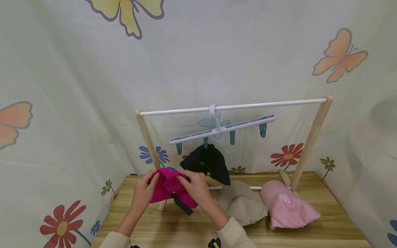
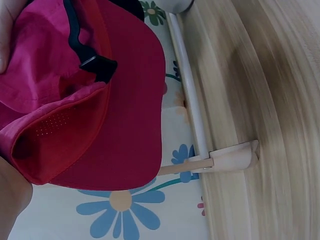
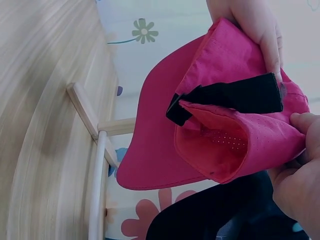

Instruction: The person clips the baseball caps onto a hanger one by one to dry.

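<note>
A magenta baseball cap (image 1: 169,187) is held up in front of the rack by both hands. My left hand (image 1: 143,189) pinches its left side, and my right hand (image 1: 196,186) grips the opposite side. In the right wrist view the cap's black strap (image 3: 240,95) and buckle cross the back opening, with the brim pointing away from the fingers. Behind the hands a black cap (image 1: 214,163) hangs from a teal clip (image 1: 205,142) on the white hanger (image 1: 223,130). Other teal clips along the hanger, such as the far right one (image 1: 263,130), hold nothing.
The hanger hooks over the white rail (image 1: 273,104) of a wooden-legged rack (image 1: 311,143) and tilts up to the right. On the wooden table (image 1: 325,224) a beige cap (image 1: 243,203) and a pink cap (image 1: 288,206) lie side by side right of the hands. A patterned curtain stands behind.
</note>
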`<state>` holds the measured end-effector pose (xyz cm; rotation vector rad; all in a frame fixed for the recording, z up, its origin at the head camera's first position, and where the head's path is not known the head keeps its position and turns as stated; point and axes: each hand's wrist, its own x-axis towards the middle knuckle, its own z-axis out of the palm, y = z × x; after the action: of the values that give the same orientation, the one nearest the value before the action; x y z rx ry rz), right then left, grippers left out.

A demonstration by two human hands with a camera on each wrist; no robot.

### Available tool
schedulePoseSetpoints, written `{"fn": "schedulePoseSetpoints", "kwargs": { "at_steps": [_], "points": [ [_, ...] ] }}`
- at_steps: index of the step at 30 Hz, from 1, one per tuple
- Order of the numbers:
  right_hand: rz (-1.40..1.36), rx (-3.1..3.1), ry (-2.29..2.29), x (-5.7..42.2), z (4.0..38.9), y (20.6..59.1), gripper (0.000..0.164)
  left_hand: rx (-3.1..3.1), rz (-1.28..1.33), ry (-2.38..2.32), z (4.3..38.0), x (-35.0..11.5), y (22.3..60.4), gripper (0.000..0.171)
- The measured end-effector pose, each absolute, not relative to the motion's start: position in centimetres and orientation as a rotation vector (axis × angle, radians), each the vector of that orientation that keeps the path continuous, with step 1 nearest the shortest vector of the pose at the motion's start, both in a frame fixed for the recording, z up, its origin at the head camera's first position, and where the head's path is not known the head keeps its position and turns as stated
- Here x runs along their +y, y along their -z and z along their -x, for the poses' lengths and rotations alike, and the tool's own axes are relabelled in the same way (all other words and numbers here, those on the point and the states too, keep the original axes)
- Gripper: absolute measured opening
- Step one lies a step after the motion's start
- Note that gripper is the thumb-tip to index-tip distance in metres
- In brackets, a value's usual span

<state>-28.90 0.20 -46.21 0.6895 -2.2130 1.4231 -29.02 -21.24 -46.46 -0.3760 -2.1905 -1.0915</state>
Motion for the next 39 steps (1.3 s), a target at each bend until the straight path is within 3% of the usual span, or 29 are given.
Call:
{"fn": "schedulePoseSetpoints", "kwargs": {
  "at_steps": [39],
  "points": [
    [-0.523,-2.185,-1.380,0.8,31.2,44.8,0.014,-2.234,0.410,1.149,32.6,-20.0,45.5,0.013]
  ]
}}
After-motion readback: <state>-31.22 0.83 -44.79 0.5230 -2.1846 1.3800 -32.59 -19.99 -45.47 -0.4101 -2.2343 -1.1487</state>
